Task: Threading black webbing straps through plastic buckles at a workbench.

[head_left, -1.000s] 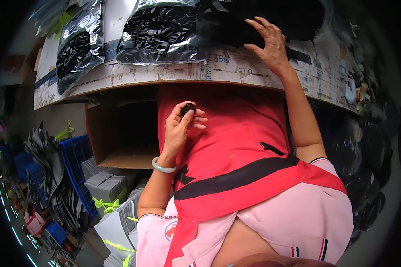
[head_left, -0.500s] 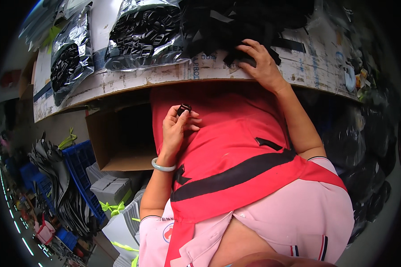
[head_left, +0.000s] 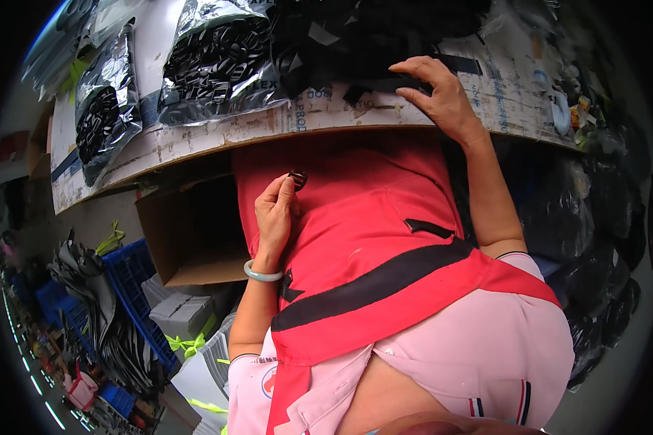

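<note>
So the left hand (head_left: 273, 221) has a small dark buckle-like piece (head_left: 298, 178) pinched between thumb and fingertips, held over the red apron (head_left: 355, 181), just short of the front edge of the worktop (head_left: 189, 143). The right hand (head_left: 448, 107) is up at the near edge of a messy heap of black strips (head_left: 384, 43), thumb and fingers spread apart around a gap; can't tell if it's actually touching any of them. Left of the heap there's a clear bag (head_left: 214, 61) full of small black pieces, with a narrower bag (head_left: 103, 119) of black bits beside it. Below the worktop on the left sits an open cardboard box (head_left: 210, 273), then a blue crate (head_left: 134, 290) further left, next to grey stacks (head_left: 181, 312) with neon yellow ties. Pale bracelet (head_left: 263, 272) on the left wrist, btw.
</note>
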Motion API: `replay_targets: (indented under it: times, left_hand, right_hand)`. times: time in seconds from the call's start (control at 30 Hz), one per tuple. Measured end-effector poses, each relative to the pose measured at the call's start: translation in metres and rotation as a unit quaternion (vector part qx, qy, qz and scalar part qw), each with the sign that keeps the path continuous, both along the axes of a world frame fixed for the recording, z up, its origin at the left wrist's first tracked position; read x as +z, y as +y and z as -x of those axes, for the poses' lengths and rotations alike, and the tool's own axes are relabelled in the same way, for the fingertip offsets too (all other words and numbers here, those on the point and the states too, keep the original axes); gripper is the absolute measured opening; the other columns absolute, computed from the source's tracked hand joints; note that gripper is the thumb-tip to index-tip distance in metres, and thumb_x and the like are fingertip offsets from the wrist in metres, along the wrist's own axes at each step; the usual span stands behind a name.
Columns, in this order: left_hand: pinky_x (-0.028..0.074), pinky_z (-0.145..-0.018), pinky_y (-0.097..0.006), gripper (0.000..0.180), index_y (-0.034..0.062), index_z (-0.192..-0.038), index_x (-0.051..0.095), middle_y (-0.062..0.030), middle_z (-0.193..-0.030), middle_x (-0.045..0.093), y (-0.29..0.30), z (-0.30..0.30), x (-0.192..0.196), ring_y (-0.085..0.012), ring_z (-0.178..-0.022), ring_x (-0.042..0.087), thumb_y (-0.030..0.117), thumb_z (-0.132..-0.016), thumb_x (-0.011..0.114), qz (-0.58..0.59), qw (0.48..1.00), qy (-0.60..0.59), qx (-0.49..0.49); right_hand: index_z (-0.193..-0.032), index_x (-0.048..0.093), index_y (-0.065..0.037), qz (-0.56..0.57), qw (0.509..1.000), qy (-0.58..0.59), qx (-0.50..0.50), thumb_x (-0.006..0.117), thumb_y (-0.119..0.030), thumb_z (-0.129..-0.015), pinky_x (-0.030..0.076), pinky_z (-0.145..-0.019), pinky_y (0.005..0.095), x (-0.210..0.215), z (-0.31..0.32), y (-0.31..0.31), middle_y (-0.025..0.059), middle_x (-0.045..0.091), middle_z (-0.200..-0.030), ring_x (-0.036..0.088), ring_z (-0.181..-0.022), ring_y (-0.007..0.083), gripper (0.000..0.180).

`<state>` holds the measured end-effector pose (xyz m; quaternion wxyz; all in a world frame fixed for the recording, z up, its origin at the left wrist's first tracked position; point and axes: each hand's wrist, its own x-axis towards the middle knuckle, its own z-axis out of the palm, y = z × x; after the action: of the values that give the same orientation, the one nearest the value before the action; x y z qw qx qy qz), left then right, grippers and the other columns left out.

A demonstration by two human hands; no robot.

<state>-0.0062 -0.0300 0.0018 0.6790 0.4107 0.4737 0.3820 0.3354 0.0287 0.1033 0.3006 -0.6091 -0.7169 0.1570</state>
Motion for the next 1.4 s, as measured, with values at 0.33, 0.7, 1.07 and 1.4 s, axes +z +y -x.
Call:
replay_targets:
  times: [0.33,0.7,1.07,1.4]
  left_hand:
    - [0.046,-0.054,-0.021,0.026,0.0008,-0.104,0.066,-0.0039,-0.077,0.064,0.014,-0.013,0.022,-0.0084,-0.061,0.057,0.025,-0.098,0.058,0.093,0.994,-0.059,0.015]
    - [0.047,-0.056,-0.021,0.023,0.0001,-0.101,0.066,-0.0057,-0.078,0.066,0.014,-0.007,0.014,-0.0092,-0.062,0.058,0.022,-0.098,0.058,0.073,0.994,-0.073,0.021]
    - [0.046,-0.055,-0.020,0.022,-0.0004,-0.102,0.066,-0.0050,-0.071,0.063,0.029,-0.004,-0.007,-0.0087,-0.058,0.056,0.021,-0.097,0.061,0.057,0.996,-0.052,0.053]
    - [0.044,-0.051,-0.019,0.025,-0.0018,-0.109,0.067,-0.0020,-0.074,0.063,0.016,0.005,-0.004,-0.0062,-0.058,0.056,0.018,-0.095,0.063,0.055,0.994,-0.044,0.088]
  right_hand:
    - [-0.102,0.073,-0.007,0.007,0.987,0.156,0.042,0.068,0.007,-0.080,0.047,-0.078,0.0212,-0.023,-0.006,0.009,0.0020,0.062,-0.094,0.059,-0.085,0.0099,0.027]
    - [-0.123,0.065,-0.023,-0.035,0.995,-0.056,0.081,0.062,-0.001,-0.083,0.051,-0.085,0.0323,-0.014,-0.005,0.003,0.0049,0.058,-0.108,0.057,-0.097,0.0229,0.046]
    - [-0.125,0.058,-0.007,0.035,0.989,-0.101,0.100,0.064,-0.014,-0.084,0.049,-0.091,0.0421,-0.153,0.117,-0.032,0.0167,0.056,-0.125,0.059,-0.108,0.0341,0.042]
    - [-0.109,0.062,-0.002,0.102,0.957,0.036,0.267,0.058,-0.014,-0.093,0.051,-0.072,0.0347,-0.108,0.133,-0.019,0.0140,0.069,-0.090,0.066,-0.081,0.0296,0.021]
